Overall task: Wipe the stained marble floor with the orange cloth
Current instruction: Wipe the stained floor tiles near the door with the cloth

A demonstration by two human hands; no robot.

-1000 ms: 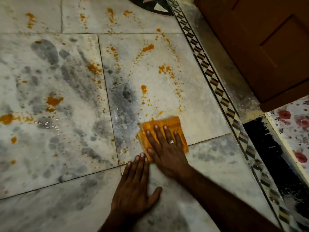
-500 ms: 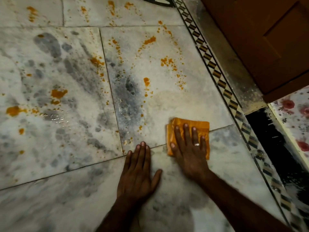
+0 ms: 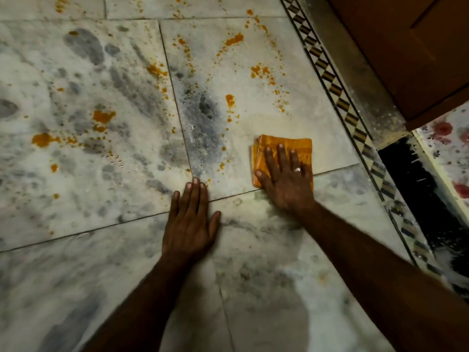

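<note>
Marble floor [image 3: 76,174] flat and open ahead of orange cloth [image 3: 284,144] and far to left: only orange stains [image 3: 229,100] there, nothing raised. Left hand [image 3: 190,229] lies flat on floor, near cloth at its near-left, blocks that way. Right hand [image 3: 286,184] presses flat on cloth. To right, bare floor up to patterned border strip [image 3: 337,92], which looks flush. Beyond strip, wooden panel [image 3: 406,47] stands as wall; black strip [image 3: 416,186] and floral surface [image 3: 446,138] close right edge.
</note>
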